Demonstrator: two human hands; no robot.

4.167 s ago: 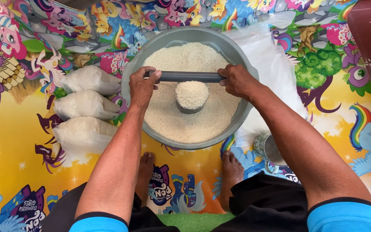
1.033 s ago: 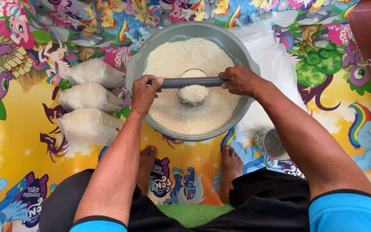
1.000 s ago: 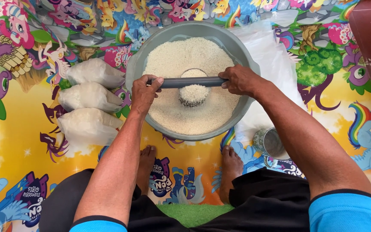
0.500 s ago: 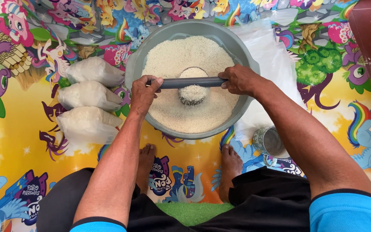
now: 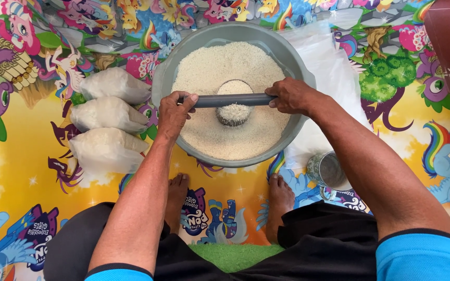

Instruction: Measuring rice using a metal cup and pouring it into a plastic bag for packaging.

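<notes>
Sitting on a bright cartoon-printed mat (image 5: 22,156), item by item from the left: three filled clear bags of rice (image 5: 108,114), stacked side by side and lying just left of the basin, untouched. Next, the left hand (image 5: 174,112), fingers curled shut around the left end of a grey pipe (image 5: 230,100), thumb lying along its top. The pipe runs level across a grey round basin (image 5: 292,62) of white rice (image 5: 220,140), spanning it from hand to hand. Beneath the pipe's middle stands a small metal measuring cup (image 5: 234,110), sunk in the rice and filled with grain; the pipe crosses the cup's mouth, touching or just above its rim, with rice showing on both sides of it. Compared with four seconds earlier, the heap that stood domed above the cup is gone and the pipe sits further back over the mouth, so the surplus looks scraped off and the measure close to level. In the last second little has shifted. Further right, the right hand (image 5: 294,96), closed over the pipe's other end, knuckles up. The cup lies midway between the two sets of fingers, touched by neither. Beyond, a sheet of clear plastic (image 5: 329,67) under the basin's right side, and an empty metal can (image 5: 326,170) near the right foot (image 5: 281,200).
</notes>
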